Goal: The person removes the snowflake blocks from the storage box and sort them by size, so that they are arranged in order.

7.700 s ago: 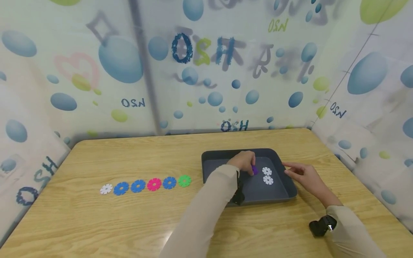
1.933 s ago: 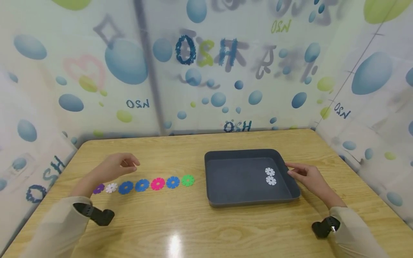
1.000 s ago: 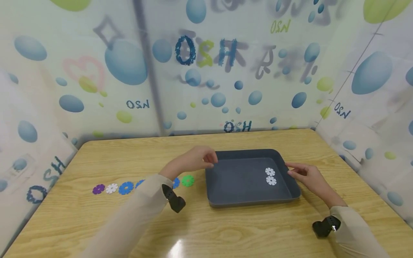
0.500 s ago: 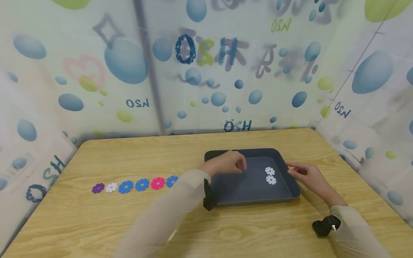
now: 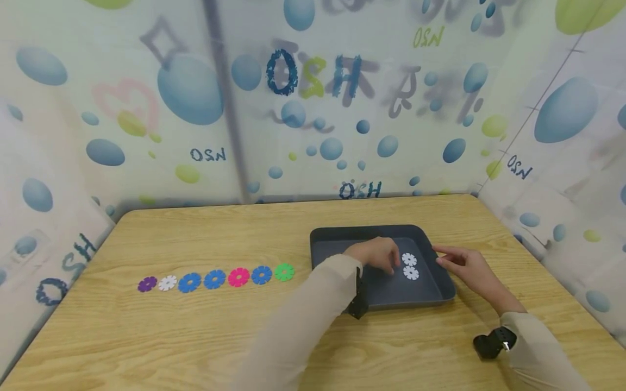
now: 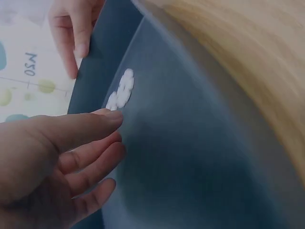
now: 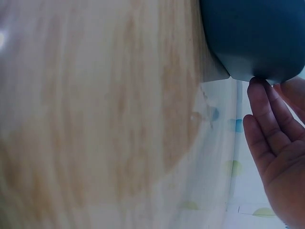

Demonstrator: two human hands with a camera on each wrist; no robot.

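Observation:
My left hand (image 5: 375, 253) reaches into the dark grey tray (image 5: 342, 234), just left of two white snowflake discs. Nothing shows between its loosely bent fingers. In the left wrist view, the thumb (image 6: 90, 128) and fingertips hover right by the white snowflake discs (image 6: 125, 88), which partly overlap the thumb tip there. My right hand (image 5: 469, 271) is at the tray's right side, its nearly straight fingers touching the rim. The right wrist view shows those fingers (image 7: 264, 112) extended against the outer wall of the tray (image 7: 257, 43).
Left of the tray, a row of snowflake discs lies on the wooden table (image 5: 195, 336): purple (image 5: 142, 287), white (image 5: 163, 286), several more including pink (image 5: 233, 281), and green (image 5: 279, 276) nearest the tray. A patterned curtain (image 5: 313, 163) stands behind the table.
A purple disc came out of the tray and now lies at the row's left end. My left hand then moved right, back into the tray toward the white discs. The right hand stayed put.

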